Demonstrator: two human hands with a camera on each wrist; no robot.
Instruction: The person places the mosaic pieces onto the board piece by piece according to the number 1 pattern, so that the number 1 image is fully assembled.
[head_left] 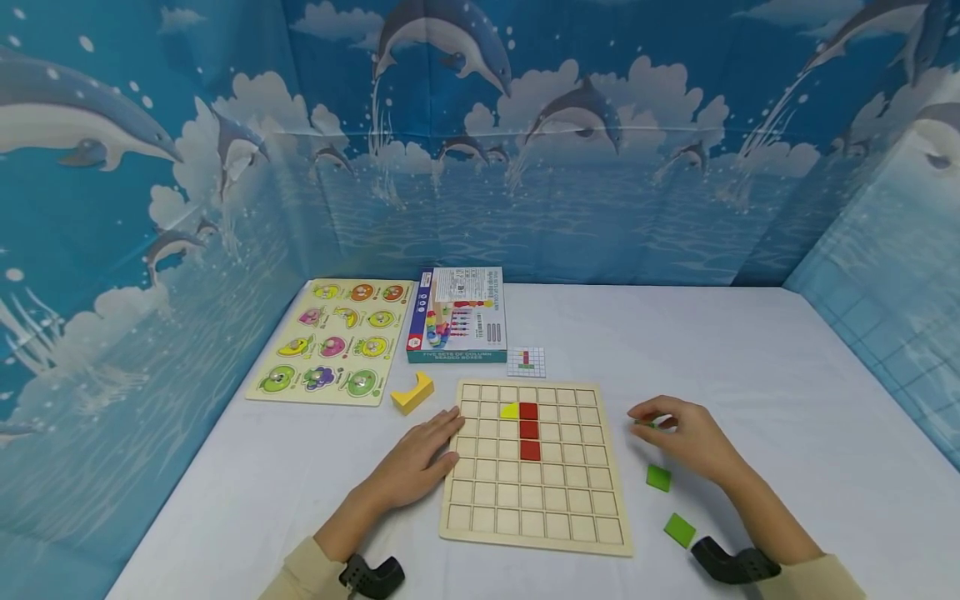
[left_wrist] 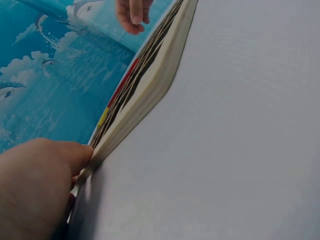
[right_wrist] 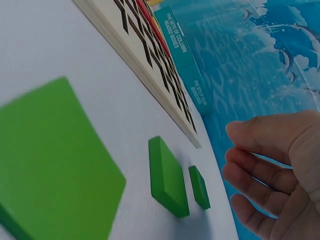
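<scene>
A wooden grid board lies on the table between the hands. Three red squares form a column in it, with a yellow piece left of the top one. My left hand rests at the board's left edge, fingers extended, thumb against the side. On the right, my right hand hovers with loosely bent fingers over the farthest green square tile, partly hidden by the fingers in the head view. Fingertips and tile stand apart in the right wrist view. Two more green tiles, a middle one and a nearer one, lie toward the wrist.
A small pattern card lies behind the board, in front of a printed box. Further left is a fruit picture board, with a yellow curved block beside it. A dolphin-printed cloth stands around the table.
</scene>
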